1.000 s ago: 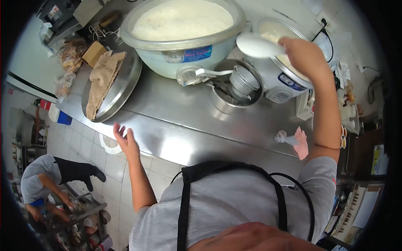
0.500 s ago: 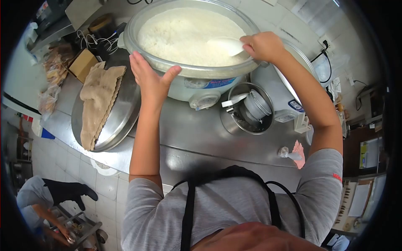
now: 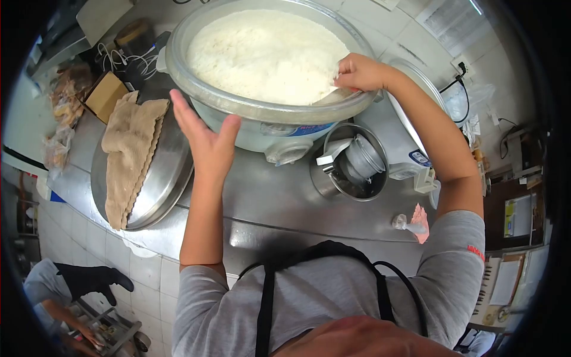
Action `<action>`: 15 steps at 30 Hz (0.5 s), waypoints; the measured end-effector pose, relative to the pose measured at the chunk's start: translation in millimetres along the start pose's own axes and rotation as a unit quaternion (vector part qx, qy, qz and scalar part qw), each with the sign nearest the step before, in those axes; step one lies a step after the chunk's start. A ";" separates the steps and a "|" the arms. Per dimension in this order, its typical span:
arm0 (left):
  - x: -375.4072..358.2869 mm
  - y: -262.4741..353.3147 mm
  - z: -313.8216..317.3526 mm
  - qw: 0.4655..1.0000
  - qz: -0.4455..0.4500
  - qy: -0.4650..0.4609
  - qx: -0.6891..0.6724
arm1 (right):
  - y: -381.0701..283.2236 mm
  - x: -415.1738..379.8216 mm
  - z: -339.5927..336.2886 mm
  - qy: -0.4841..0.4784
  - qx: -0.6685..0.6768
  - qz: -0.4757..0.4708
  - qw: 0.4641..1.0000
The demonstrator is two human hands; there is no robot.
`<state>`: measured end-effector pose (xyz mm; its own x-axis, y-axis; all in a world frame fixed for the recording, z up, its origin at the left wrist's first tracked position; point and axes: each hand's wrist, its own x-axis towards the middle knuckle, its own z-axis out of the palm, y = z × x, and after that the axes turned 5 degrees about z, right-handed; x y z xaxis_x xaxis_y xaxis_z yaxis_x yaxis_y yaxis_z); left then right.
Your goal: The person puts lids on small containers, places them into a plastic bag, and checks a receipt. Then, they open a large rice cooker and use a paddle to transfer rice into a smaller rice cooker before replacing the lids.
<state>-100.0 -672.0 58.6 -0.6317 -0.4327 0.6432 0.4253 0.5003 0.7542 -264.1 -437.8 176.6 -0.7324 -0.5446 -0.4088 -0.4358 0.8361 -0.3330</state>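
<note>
White rice (image 3: 262, 56) fills a large rice cooker (image 3: 238, 106) with a metal rim. At the right side of the cooker, my right hand (image 3: 361, 72) is closed on a white rice paddle, whose blade is largely hidden in the rice. My left hand (image 3: 205, 137) is open beside the front left of the cooker, thumb and fingers spread, fingertips close to the rim. In front of the cooker stands a steel pot (image 3: 324, 181) with metal cups and a white-handled utensil inside.
A round metal lid (image 3: 169, 178) with a folded brown cloth (image 3: 134, 157) on it lies at left. A second cooker (image 3: 377, 122) stands at right, near a small pink-and-clear bag (image 3: 419, 225). Another person (image 3: 83, 279) is at lower left beside a cart.
The paddle, lying over the rice before, has sunk into it at the right edge as my right hand lowered. My left hand has moved slightly down and left, off the rim.
</note>
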 end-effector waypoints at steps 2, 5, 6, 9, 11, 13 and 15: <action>-5.5 2.9 -5.4 0.999 -0.005 0.025 -0.030 | 8.6 2.8 -4.4 0.029 0.068 0.003 0.997; -11.8 8.3 -11.0 0.997 0.000 0.066 -0.034 | 22.0 3.7 -14.4 0.091 0.100 0.005 0.991; -13.6 9.1 -12.1 0.997 0.000 0.072 -0.039 | 26.4 2.4 -17.8 0.115 0.100 0.006 0.988; -17.7 11.4 -12.4 0.995 -0.005 0.087 -0.055 | 38.6 -6.0 -26.2 0.161 0.135 0.014 0.977; -18.9 10.9 -9.6 0.994 -0.013 0.088 -0.056 | 49.6 -10.0 -34.6 0.171 0.145 0.025 0.974; -20.3 11.9 -5.2 0.995 -0.017 0.086 -0.054 | 58.8 -12.3 -37.8 0.177 0.153 0.033 0.972; -20.8 14.0 0.1 0.995 -0.014 0.082 -0.051 | 66.2 -15.5 -39.3 0.183 0.158 0.038 0.970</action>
<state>-81.0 -655.9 55.8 -0.5342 -0.5660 0.6279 0.4781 0.4103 0.7766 -302.1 -371.3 194.3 -0.9182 -0.3733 -0.1323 -0.2335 0.7800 -0.5806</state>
